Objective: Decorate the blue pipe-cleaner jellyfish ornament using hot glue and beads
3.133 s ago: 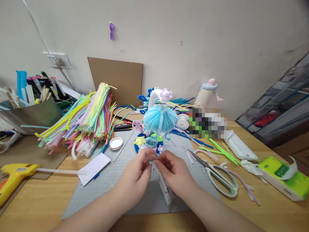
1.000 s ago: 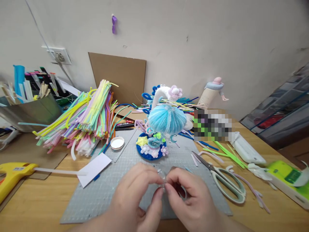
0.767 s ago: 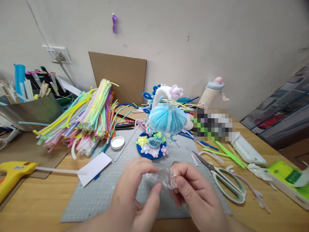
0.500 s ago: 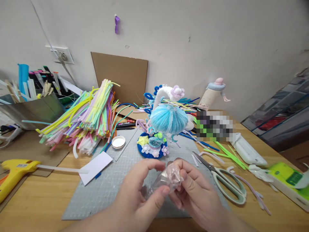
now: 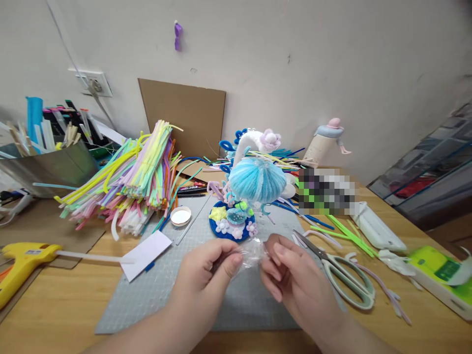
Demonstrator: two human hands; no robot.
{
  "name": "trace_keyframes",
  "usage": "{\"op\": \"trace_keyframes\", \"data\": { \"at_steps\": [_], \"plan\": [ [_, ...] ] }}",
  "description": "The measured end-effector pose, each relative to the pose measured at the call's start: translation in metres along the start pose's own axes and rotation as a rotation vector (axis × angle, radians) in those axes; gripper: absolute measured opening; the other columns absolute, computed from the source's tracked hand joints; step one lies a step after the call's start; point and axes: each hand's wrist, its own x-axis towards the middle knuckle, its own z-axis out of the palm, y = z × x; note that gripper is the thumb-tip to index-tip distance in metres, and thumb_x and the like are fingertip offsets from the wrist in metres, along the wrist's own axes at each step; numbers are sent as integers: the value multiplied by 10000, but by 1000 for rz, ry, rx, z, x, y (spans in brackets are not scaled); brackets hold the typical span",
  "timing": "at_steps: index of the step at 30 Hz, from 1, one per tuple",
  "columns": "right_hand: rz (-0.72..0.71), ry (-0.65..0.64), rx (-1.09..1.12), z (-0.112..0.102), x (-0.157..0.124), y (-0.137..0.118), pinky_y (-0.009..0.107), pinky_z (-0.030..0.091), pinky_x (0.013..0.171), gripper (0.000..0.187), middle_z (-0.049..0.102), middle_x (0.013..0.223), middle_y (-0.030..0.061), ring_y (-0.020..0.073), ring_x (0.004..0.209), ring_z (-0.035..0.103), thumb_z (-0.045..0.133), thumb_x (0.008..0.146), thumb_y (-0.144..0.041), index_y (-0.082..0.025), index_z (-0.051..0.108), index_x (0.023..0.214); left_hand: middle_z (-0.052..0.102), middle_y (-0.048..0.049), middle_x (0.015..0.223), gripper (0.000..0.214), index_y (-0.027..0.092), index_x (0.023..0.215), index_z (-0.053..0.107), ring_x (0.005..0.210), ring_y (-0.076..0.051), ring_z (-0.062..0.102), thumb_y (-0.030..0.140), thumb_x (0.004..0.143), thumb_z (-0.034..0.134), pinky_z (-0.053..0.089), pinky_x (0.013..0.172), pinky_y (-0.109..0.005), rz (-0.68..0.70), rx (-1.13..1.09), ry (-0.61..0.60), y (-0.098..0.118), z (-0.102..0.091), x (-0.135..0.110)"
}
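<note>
A small crumpled clear plastic bag (image 5: 253,253) is pinched between the thumb and fingers of my left hand (image 5: 210,275). At the bag's right end is my right hand (image 5: 295,275), its thumb pressed to the curled fingers; what lies in that pinch is too small to make out. Just beyond both hands stands a pipe-cleaner lamp ornament with a fluffy light-blue shade (image 5: 258,179) on a curved white stem. Its round dark-blue base (image 5: 214,229) carries a yellow star, a blue shell shape and several small flowers. The grey cutting mat (image 5: 147,305) lies under everything here.
Green-handled scissors (image 5: 350,282) lie right of my right hand. On the left are a yellow glue gun (image 5: 27,260), a white card (image 5: 146,255), a small round white dish (image 5: 180,217) and a large pile of pipe cleaners (image 5: 147,177). Cardboard (image 5: 184,115) leans against the wall.
My hands have moved slightly apart. My left hand has closed on the plastic bag, which now stretches from it toward my right fingers instead of lying bunched between both hands.
</note>
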Motion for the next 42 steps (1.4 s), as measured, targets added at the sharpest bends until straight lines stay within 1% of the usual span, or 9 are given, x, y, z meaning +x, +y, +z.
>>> {"op": "trace_keyframes", "data": {
  "at_steps": [4, 6, 8, 11, 18, 23, 30, 35, 42],
  "plan": [
    [-240, 87, -181, -6, 0, -2, 213, 312, 439, 177, 467, 692, -22, 95, 512, 420, 516, 869, -349, -212, 503, 757, 463, 38, 563, 318, 148, 794, 630, 508, -70, 384, 461, 800, 574, 315, 464, -178, -184, -221, -34, -2, 2, 4],
    [-386, 82, -357, -10, 0, -2, 228, 348, 486, 84, 487, 803, 6, 113, 599, 450, 513, 875, -301, -230, 555, 859, 441, 45, 540, 357, 139, 763, 621, 483, -63, 376, 496, 762, 606, 317, 442, -172, -259, -310, -74, 0, 3, 6],
    [-480, 48, -551, -14, 0, -4, 258, 402, 575, 97, 494, 912, 39, 148, 737, 489, 501, 879, -266, -238, 590, 907, 440, 48, 514, 385, 136, 718, 607, 447, -58, 375, 519, 716, 644, 318, 413, -171, -326, -395, -112, 2, 4, 8],
    [-481, -28, -716, -16, 1, -7, 307, 438, 698, 128, 495, 998, 64, 190, 884, 506, 491, 882, -251, -237, 615, 910, 462, 48, 468, 385, 135, 657, 577, 377, -45, 370, 503, 674, 686, 279, 366, -164, -412, -501, -163, 5, 3, 9],
    [-471, -36, -664, -14, 1, -7, 253, 436, 627, 107, 468, 1011, 36, 138, 788, 511, 554, 855, -218, -269, 593, 941, 464, 52, 394, 388, 140, 597, 524, 293, -27, 344, 481, 677, 691, 211, 317, -145, -505, -584, -239, 8, 1, 10],
    [-478, -33, -662, -12, 0, -6, 242, 431, 576, 37, 475, 959, 40, 135, 744, 502, 591, 824, -202, -229, 574, 844, 476, 49, 430, 390, 144, 657, 559, 336, -49, 378, 512, 663, 687, 291, 319, -151, -446, -501, -171, 3, 3, 10],
    [-459, 4, -719, -12, 5, -2, 226, 422, 558, 147, 487, 911, 35, 148, 777, 498, 649, 785, -231, -214, 504, 766, 444, 43, 524, 349, 149, 731, 610, 456, -64, 401, 491, 791, 569, 345, 407, -159, -229, -226, -73, -2, 3, 4],
    [-544, 16, -787, -13, 6, -1, 241, 420, 590, 164, 490, 867, 22, 150, 771, 493, 652, 789, -226, -219, 494, 748, 450, 35, 548, 333, 158, 763, 614, 483, -76, 410, 471, 829, 521, 337, 439, -174, -155, -119, -82, -4, 2, 1],
    [-658, 72, -871, -13, 7, -3, 258, 411, 585, 198, 507, 818, 13, 149, 716, 500, 679, 772, -231, -216, 491, 710, 423, 40, 547, 352, 164, 736, 588, 494, -82, 398, 487, 841, 493, 332, 459, -184, -142, -64, -122, -2, 5, 1]
  ]
}}
